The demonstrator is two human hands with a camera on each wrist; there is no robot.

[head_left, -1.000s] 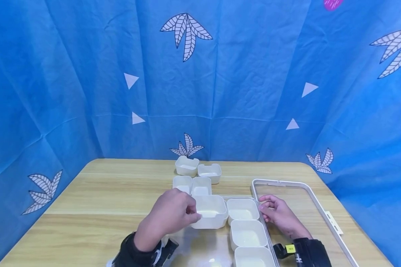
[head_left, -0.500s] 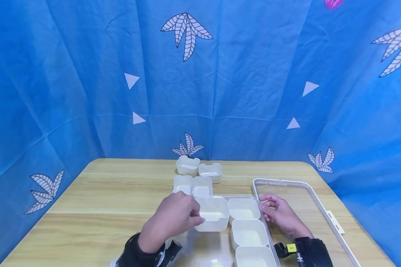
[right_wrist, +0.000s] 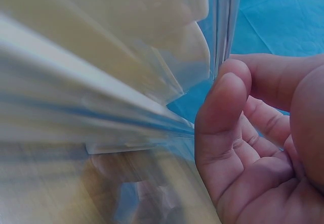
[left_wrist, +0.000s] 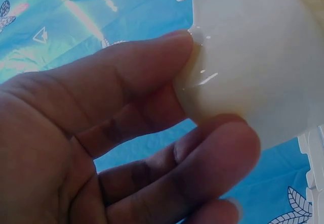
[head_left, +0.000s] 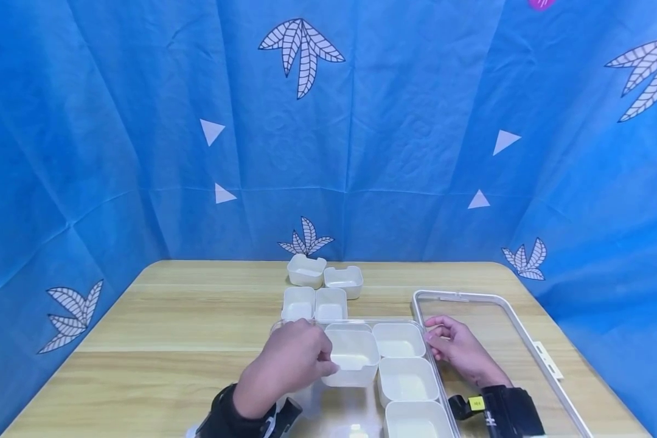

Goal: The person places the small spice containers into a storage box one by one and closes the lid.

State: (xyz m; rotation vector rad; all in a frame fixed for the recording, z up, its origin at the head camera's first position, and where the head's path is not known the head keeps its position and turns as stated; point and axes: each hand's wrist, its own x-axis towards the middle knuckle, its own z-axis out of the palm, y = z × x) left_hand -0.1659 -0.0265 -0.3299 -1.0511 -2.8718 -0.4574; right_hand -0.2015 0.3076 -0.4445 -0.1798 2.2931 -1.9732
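My left hand (head_left: 287,362) pinches a white plastic bin (head_left: 351,376) by its left side, thumb and fingers at the wall. The bin has a notch in its near rim and is held tilted over the clear box (head_left: 339,410). In the left wrist view the thumb and fingertips press the glossy white bin (left_wrist: 258,57) from both sides. My right hand (head_left: 462,350) grips the right wall of the clear box near its far corner. Its thumb and forefinger meet at the clear wall (right_wrist: 225,21) in the right wrist view.
Three white bins stand in a column along the box's right side, one being the middle bin (head_left: 409,380). Beyond the box sit two small bins (head_left: 331,304) and two notched bins (head_left: 306,272). A clear lid with a white rim (head_left: 471,297) lies at the right.
My left hand has moved the white bin slightly right and toward me, closer to the column of bins. My right hand stays at the box wall.
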